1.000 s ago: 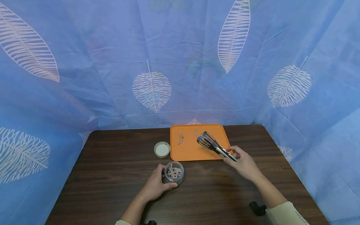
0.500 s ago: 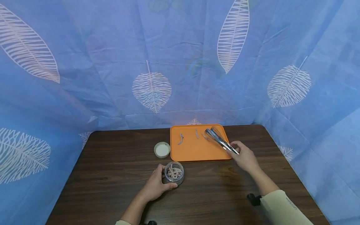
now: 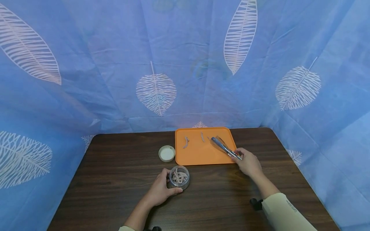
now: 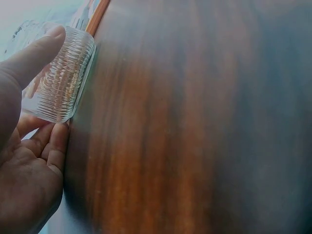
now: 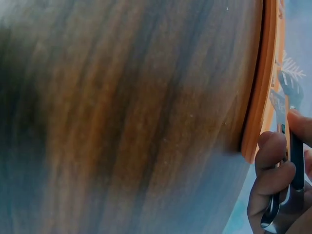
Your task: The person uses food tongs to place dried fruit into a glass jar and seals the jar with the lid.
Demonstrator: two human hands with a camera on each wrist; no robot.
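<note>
My left hand [image 3: 159,190] grips a clear jar [image 3: 185,185], thumb at its front and fingers behind. Pale, curled strips [image 3: 179,176] lie inside the jar. In the left wrist view the jar's ribbed wall [image 4: 68,78] shows between thumb and fingers. Metal tongs [image 3: 221,145] are in my right hand [image 3: 249,163], their heads over the right half of an orange tray [image 3: 190,158]. The right wrist view shows the thumb and curled fingers around the tongs' dark handles [image 5: 296,156], the two heads apart. Thin greyish strips [image 3: 186,142] lie on the tray, one close by the tongs' tips.
A round lid [image 3: 166,153], pale side up, lies just left of the tray. All stands on a dark wooden table [image 3: 121,166]. Behind it hangs a blue cloth [image 3: 115,80] with white leaf prints.
The tongs have shifted right and come lower over the tray, uncovering a greyish strip near their tips. My right forearm has moved left. The left hand and jar stay in place.
</note>
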